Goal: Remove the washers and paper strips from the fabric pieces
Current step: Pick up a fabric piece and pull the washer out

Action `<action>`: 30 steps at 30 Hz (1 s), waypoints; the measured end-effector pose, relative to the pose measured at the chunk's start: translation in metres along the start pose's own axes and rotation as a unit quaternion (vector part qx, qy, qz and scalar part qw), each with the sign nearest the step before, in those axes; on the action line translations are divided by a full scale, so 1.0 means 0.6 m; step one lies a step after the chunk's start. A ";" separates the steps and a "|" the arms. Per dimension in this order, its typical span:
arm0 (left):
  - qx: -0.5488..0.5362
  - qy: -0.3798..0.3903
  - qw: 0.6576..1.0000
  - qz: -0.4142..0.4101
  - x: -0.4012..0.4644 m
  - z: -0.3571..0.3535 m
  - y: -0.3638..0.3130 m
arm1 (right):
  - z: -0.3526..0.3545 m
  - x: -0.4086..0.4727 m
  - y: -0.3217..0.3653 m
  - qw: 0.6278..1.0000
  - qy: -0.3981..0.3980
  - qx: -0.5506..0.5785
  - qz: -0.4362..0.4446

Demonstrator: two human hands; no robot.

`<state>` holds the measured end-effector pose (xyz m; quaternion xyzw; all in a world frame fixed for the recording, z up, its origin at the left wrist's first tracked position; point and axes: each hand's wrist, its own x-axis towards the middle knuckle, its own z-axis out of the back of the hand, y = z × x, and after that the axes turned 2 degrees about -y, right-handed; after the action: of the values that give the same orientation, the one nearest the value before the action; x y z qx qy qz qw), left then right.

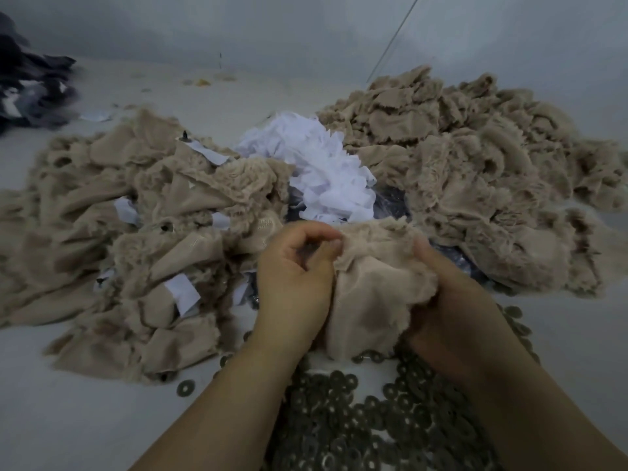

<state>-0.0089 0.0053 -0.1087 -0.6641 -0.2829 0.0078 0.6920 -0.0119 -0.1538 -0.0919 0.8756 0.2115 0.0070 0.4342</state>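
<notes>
I hold one beige furry fabric piece (373,290) between both hands above a heap of dark metal washers (356,419). My left hand (292,280) pinches the piece's upper left edge with curled fingers. My right hand (452,300) grips its right side, fingers hidden behind the fabric. A pile of beige fabric pieces (136,239) with white paper strips (181,292) sticking out lies to the left. Any washer or strip in the held piece is hidden.
A second beige fabric pile (475,171) without visible strips fills the right. A heap of loose white paper strips (323,171) lies between the piles on a dark bag. Dark cloth (30,86) sits at the far left on the pale surface (85,419).
</notes>
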 end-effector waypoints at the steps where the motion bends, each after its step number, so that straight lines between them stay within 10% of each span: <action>1: 0.023 0.025 0.999 -0.034 -0.002 -0.001 -0.002 | -0.003 -0.002 -0.001 1.000 0.008 -0.026 0.005; 14: 0.212 0.080 0.953 -0.204 -0.008 0.005 -0.029 | -0.023 0.000 -0.015 0.993 -0.060 -0.102 0.000; 21: 0.047 0.033 0.998 0.020 0.004 0.012 -0.019 | -0.039 0.023 0.008 0.997 -0.059 -0.047 -0.024; 30: 0.110 0.048 0.992 -0.022 0.001 0.009 -0.019 | -0.043 0.035 0.001 0.995 -0.054 -0.057 -0.055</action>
<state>-0.0145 0.0090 -0.0984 -0.5770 -0.2607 -0.0082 0.7740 0.0027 -0.1267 -0.0790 0.8357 0.2352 -0.0525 0.4936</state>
